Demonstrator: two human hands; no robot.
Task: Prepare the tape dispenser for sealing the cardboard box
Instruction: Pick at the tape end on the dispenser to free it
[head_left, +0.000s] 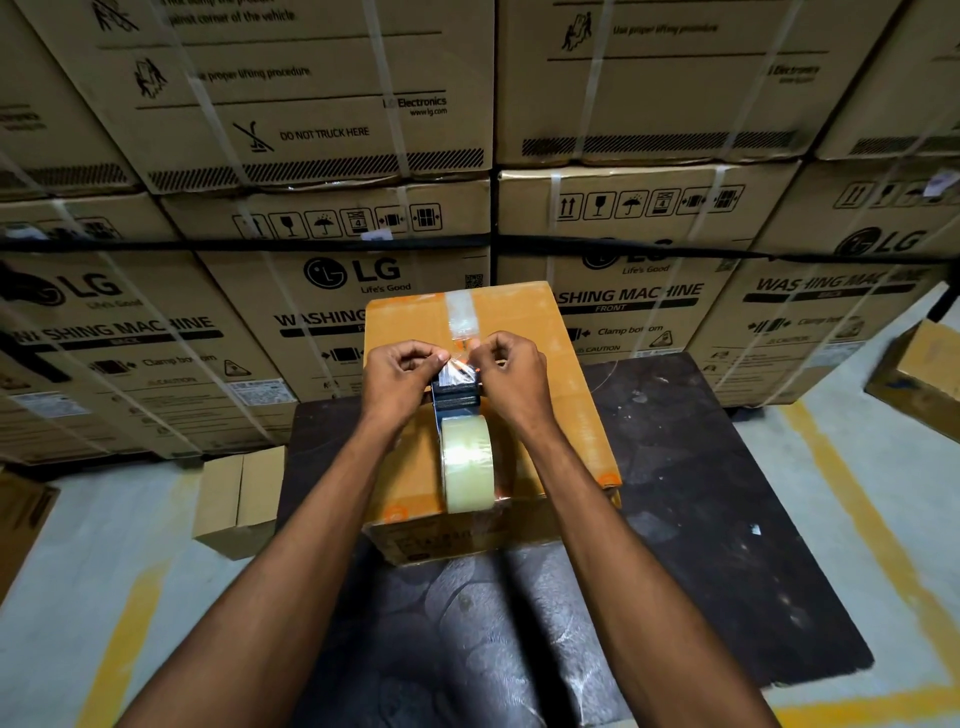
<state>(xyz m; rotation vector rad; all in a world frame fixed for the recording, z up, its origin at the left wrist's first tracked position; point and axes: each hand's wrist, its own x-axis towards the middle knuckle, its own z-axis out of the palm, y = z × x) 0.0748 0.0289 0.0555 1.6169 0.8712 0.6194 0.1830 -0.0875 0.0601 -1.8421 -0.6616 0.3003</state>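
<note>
From the head camera, looking down: an orange-brown cardboard box sits on a dark, scuffed tabletop, and lying along the top of the box is a tape dispenser with a dark body and a fat roll of clear packing tape at its near end. Both bare hands are up at the dispenser's far end. The left hand is curled tight, thumb and forefinger pinched on the left edge of the loose clear tape end; the right hand mirrors it, fingers pinched narrow on the right edge. So the tape end is stretched between the two sets of fingertips, just above the dispenser's front, with the roll well back toward the wrists. Whether the tape is touching the cutter there is hard to say, as the glare on the film hides it. Beyond the hands, a strip of clear tape already runs down the far part of the box's centre seam. A small plain brown carton stands on the floor left of the table, and strapped washing-machine cartons wall off the background.
</note>
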